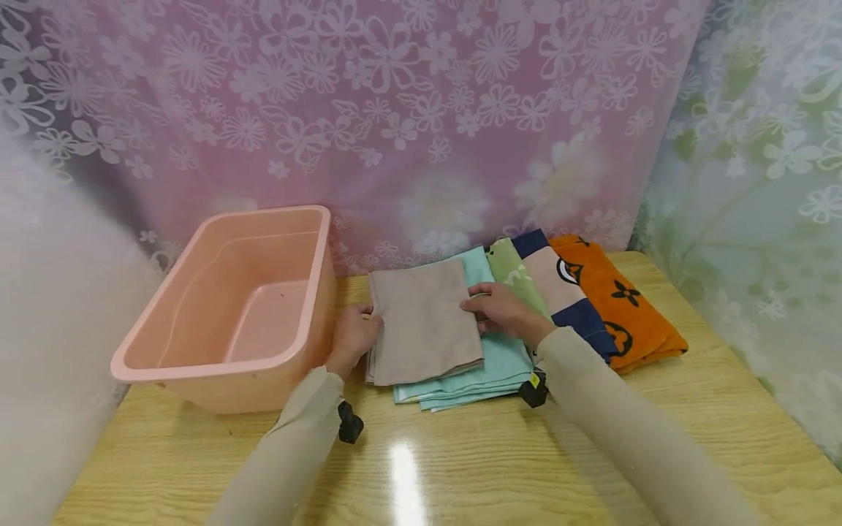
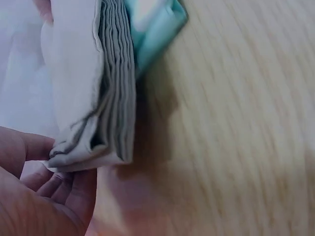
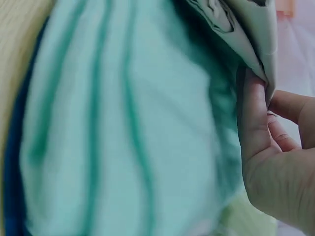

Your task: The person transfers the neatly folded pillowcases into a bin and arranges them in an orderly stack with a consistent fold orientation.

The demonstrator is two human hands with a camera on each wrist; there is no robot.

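Cloth, beige and folded into a many-layered rectangle [image 1: 427,321], lies between the two hands at the middle of the table [image 1: 487,467], over the left part of a folded turquoise cloth [image 1: 487,383]; whether its whole underside rests there, cannot tell. Left hand [image 1: 355,332] at its left edge: thumb on one face, fingers curled beneath, pinching the stacked layers at a corner, as the left wrist view shows. Right hand [image 1: 506,310] at the opposite edge, above the turquoise cloth: thumb on one side, forefinger on the other, pinching the beige layers; remaining fingers partly hidden. Turquoise cloth shows along the right and near sides of the beige one. Rightward, in a row: green cloth [image 1: 520,274] with pale markings, navy and pale pink cloth [image 1: 552,281], then orange cloth [image 1: 628,303] with black flower shapes. Pink tub [image 1: 250,394] stands left of the left hand, its floor bare but for a small dark speck. Pink flowered curtain [image 1: 421,88] hangs behind. Both sleeves light; small black device near each wrist.
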